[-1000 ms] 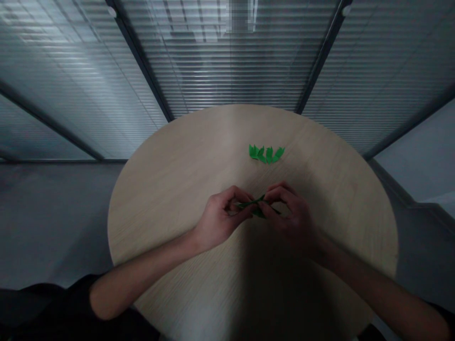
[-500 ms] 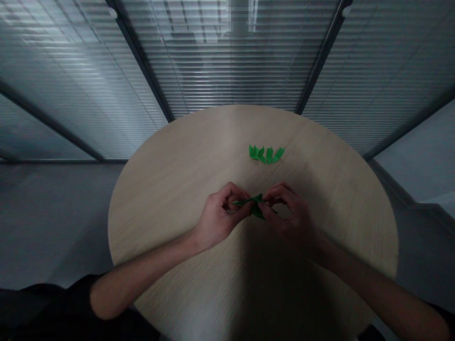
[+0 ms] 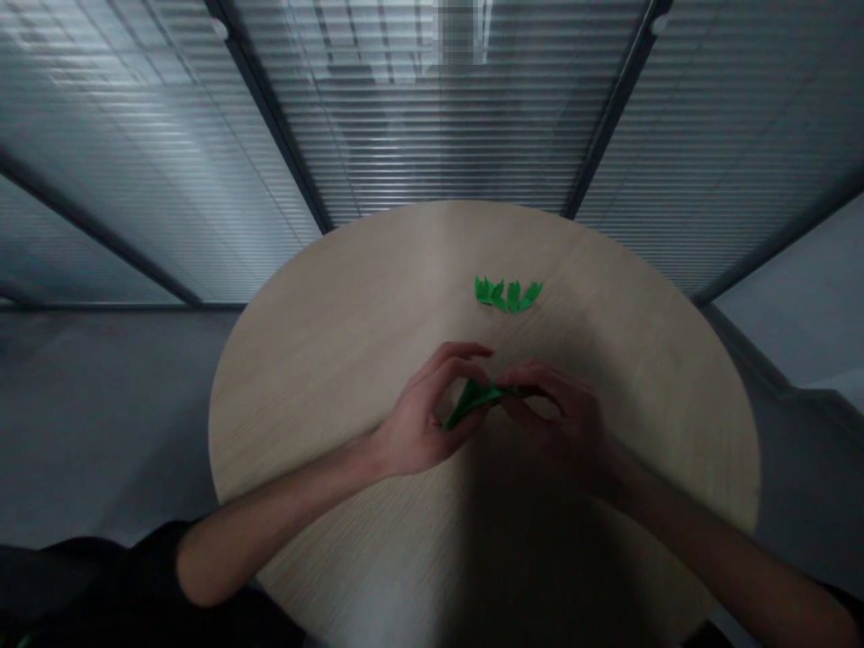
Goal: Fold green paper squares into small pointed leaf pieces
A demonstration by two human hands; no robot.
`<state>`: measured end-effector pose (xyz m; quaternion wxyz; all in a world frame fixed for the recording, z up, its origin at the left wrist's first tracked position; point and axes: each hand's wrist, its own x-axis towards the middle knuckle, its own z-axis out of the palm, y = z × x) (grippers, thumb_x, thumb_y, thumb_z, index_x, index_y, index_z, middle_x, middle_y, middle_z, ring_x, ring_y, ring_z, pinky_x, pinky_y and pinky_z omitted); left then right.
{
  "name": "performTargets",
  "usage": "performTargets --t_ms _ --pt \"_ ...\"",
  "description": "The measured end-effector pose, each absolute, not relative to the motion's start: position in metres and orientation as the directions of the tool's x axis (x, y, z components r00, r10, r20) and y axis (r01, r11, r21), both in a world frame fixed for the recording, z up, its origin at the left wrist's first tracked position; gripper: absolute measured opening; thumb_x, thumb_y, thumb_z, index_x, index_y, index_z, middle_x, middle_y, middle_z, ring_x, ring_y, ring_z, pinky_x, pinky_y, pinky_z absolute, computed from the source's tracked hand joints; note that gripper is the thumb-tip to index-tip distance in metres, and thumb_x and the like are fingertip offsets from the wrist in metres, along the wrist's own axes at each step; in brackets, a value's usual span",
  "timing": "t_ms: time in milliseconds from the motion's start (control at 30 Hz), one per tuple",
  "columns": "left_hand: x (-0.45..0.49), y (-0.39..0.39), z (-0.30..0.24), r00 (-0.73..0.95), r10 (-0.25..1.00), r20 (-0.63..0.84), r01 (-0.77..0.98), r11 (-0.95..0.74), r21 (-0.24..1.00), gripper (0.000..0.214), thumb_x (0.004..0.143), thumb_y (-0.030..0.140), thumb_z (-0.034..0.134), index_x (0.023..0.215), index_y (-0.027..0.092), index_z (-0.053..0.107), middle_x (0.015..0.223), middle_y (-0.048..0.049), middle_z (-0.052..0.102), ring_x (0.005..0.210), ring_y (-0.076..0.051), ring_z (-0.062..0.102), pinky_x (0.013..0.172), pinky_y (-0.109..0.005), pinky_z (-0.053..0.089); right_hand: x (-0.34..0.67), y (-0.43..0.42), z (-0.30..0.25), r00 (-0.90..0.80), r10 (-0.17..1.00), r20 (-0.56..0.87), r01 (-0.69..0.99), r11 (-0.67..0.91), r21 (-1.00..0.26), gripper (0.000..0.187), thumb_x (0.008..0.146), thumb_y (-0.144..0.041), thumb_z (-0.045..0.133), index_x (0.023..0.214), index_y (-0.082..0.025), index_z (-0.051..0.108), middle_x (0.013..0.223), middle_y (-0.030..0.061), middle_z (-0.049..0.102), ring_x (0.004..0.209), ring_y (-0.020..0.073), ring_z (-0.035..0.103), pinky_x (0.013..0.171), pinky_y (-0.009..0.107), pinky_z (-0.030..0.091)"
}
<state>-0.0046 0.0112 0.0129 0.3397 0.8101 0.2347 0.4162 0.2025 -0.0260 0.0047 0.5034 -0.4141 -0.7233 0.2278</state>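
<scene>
A folded piece of green paper (image 3: pixel 472 400) is held between my two hands, above the near middle of the table. My left hand (image 3: pixel 432 409) has its thumb and a finger around the paper's left part, with the upper fingers stretched out above it. My right hand (image 3: pixel 560 409) pinches the paper's right end between thumb and fingers; part of that end is hidden by the fingers and shadow. Beyond the hands lie several small folded green paper pieces (image 3: pixel 508 295), grouped in a row on the tabletop.
The round wooden table (image 3: pixel 324 360) fills the middle of the view. Behind it stand glass panels with horizontal blinds (image 3: pixel 445 135) and dark frames (image 3: pixel 270 108). Grey floor (image 3: pixel 135 405) shows on both sides. My shadow falls across the table's near right part.
The green paper has turned in my hands, and its left part now slants down toward me. My left hand's upper fingers have stretched out and lifted. The row of paper pieces is unchanged.
</scene>
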Motion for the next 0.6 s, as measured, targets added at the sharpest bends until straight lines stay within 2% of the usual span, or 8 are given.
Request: performTargets --t_ms 100,233,433,600 --pt "-0.0048 0.0105 0.0090 0.567 0.669 0.481 0.039 -0.605 0.795 0.024 0.088 0.011 0.066 0.107 0.020 0.055 0.120 -0.0130 0.067 0.108 -0.024 0.067 0.091 -0.041 0.055 0.2029 -0.0266 0.0036 -0.163 0.822 0.546 0.301 0.568 -0.766 0.021 0.090 -0.007 0.068 0.100 -0.025 0.070 0.095 -0.0001 0.075 0.081 0.0138 0.072 0.074 0.025 0.059" --pt "-0.0059 0.0104 0.0050 0.535 0.710 0.458 0.043 -0.564 0.824 0.026 0.084 0.010 0.067 0.102 0.020 0.053 0.107 -0.0093 0.066 0.095 -0.021 0.064 0.082 -0.037 0.053 0.2025 -0.0271 0.0023 -0.116 0.838 0.533 0.264 0.543 -0.797 0.021 0.087 -0.006 0.070 0.096 -0.025 0.068 0.089 -0.0014 0.072 0.077 0.0125 0.070 0.072 0.024 0.059" --pt "-0.0063 0.0105 0.0086 0.530 0.721 0.446 0.012 -0.532 0.846 0.022 0.087 0.012 0.068 0.105 0.019 0.058 0.101 -0.0071 0.064 0.089 -0.019 0.062 0.077 -0.034 0.051 0.2016 -0.0258 0.0045 -0.124 0.838 0.532 0.178 0.546 -0.818 0.022 0.087 -0.004 0.069 0.094 -0.024 0.069 0.092 -0.0010 0.071 0.071 0.0106 0.070 0.066 0.023 0.059" --pt "-0.0041 0.0097 0.0124 0.534 0.726 0.434 -0.004 -0.510 0.860 0.014 0.090 0.016 0.071 0.102 0.017 0.064 0.099 -0.0071 0.066 0.088 -0.017 0.064 0.075 -0.032 0.050 0.2016 -0.0251 0.0058 -0.124 0.821 0.557 0.199 0.570 -0.797 0.021 0.087 -0.003 0.069 0.093 -0.023 0.071 0.093 0.0007 0.072 0.074 0.0120 0.072 0.067 0.024 0.062"
